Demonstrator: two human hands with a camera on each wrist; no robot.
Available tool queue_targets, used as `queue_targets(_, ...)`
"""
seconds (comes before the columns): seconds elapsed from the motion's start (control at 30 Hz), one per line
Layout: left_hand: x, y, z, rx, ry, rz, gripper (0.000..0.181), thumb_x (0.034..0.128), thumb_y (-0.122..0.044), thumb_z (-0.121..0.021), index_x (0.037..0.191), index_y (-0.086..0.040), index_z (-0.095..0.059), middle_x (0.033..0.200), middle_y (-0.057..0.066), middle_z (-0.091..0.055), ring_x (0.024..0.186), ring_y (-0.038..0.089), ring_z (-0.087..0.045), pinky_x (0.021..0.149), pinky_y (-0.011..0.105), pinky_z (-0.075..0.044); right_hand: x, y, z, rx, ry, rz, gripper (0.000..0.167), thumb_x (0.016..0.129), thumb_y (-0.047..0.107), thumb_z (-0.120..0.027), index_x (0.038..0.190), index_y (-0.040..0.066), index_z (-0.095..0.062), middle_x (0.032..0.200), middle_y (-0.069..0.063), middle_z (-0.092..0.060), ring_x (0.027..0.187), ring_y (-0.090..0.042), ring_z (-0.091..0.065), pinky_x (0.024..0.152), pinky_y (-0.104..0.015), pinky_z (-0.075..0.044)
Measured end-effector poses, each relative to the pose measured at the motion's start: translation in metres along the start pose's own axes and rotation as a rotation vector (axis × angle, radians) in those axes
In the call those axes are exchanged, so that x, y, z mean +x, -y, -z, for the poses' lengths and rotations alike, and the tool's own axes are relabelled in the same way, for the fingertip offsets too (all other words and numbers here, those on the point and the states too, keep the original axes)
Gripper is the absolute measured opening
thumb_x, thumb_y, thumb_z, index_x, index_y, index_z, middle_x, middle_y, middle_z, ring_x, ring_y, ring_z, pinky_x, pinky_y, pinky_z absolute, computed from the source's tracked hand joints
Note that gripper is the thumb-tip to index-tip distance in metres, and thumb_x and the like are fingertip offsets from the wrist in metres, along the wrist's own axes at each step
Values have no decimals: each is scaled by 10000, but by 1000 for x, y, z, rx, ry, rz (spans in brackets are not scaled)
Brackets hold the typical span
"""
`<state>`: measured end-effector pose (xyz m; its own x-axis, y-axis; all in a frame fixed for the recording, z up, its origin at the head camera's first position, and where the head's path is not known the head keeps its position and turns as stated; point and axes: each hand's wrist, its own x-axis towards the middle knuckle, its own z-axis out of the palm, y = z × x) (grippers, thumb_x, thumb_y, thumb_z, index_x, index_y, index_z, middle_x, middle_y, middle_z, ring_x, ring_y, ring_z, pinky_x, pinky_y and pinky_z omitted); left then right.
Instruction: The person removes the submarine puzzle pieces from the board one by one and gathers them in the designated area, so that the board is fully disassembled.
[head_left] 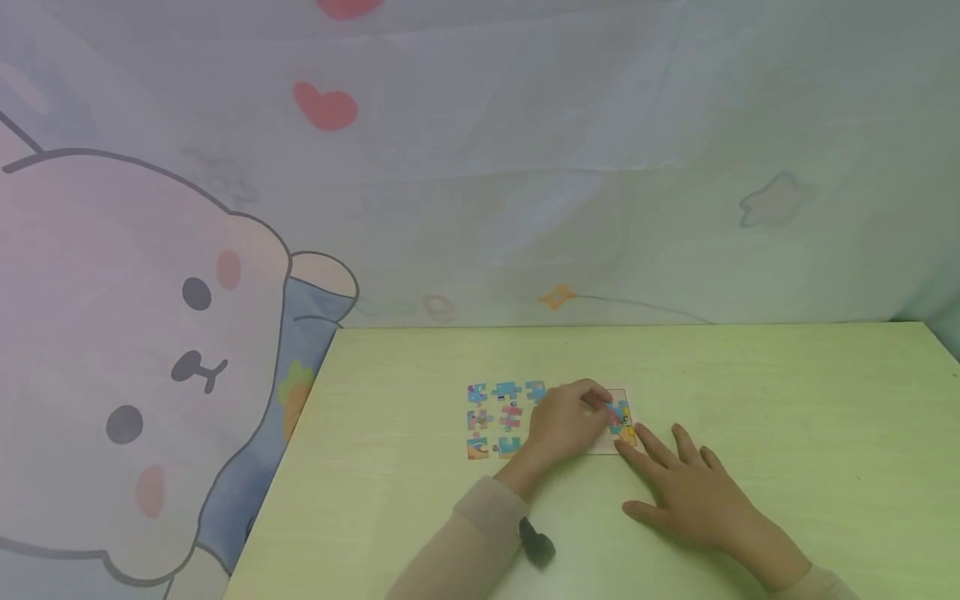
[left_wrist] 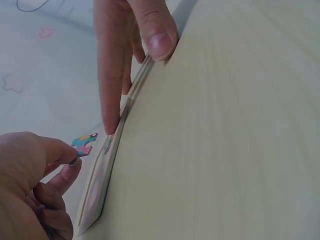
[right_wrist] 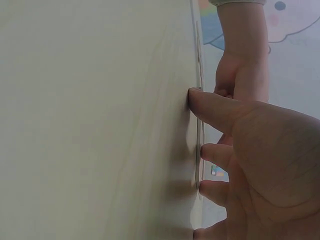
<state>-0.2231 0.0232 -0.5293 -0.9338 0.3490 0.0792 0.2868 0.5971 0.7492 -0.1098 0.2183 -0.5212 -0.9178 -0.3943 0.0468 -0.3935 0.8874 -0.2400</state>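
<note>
My left hand (head_left: 566,425) pinches a small jigsaw piece (left_wrist: 84,144) between thumb and fingertip, above a thin puzzle board (head_left: 602,447). In the left wrist view the piece shows blue, pink and orange and is tilted just over the board's surface. Some pieces (head_left: 622,414) lie fitted at the board's right side; my left hand hides much of the rest. My right hand (head_left: 693,500) lies spread with fingers extended, its fingertips at the board's right and lower edge. The right wrist view shows its palm (right_wrist: 270,160) side-on.
Several loose jigsaw pieces (head_left: 477,419) lie in rows left of the board, some partly behind my left hand. A small black object (head_left: 537,544) is by my left sleeve. The pale wooden table (head_left: 825,400) meets a printed cloth (head_left: 525,167) at its back.
</note>
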Motion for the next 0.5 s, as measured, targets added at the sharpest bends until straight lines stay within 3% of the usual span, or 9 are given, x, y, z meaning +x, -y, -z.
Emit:
queue_targets(0.13,-3,1,11,-25,-18,44,110,919,-321,-758,1025,-289,-754,848,-269,-661,815,-21,-640,728,298,-510,0,0,0,-2,0,-2,739,943,597,-667,1564,237,-487,1618,-107,-418,1404,-611,-340,977,-774,-371)
queue_targets(0.33,-11,8,40,-24,-37,64,120,921,-329,-750,1036,-291,-748,889,-250,-671,910,55,-634,761,352,-493,0,0,-1,1,12,-12,745,943,597,-666,1569,237,-480,1623,-105,-411,1411,-608,-331,986,-772,-363)
queue_targets(0.43,-16,15,55,-21,-36,74,145,915,-333,-757,1045,-268,-755,908,-211,-691,850,52,-616,701,320,-483,0,0,-1,-1,14,-7,747,947,597,-660,1572,233,-474,1626,-110,-403,1408,-612,-330,983,-778,-361)
queue_targets(0.5,-19,21,64,-18,-30,79,168,915,-331,-752,1057,-240,-758,923,-179,-708,710,52,-563,591,284,-438,0,0,-1,-3,9,-2,747,949,591,-662,1573,227,-472,1627,-115,-401,1403,-617,-334,980,-781,-362)
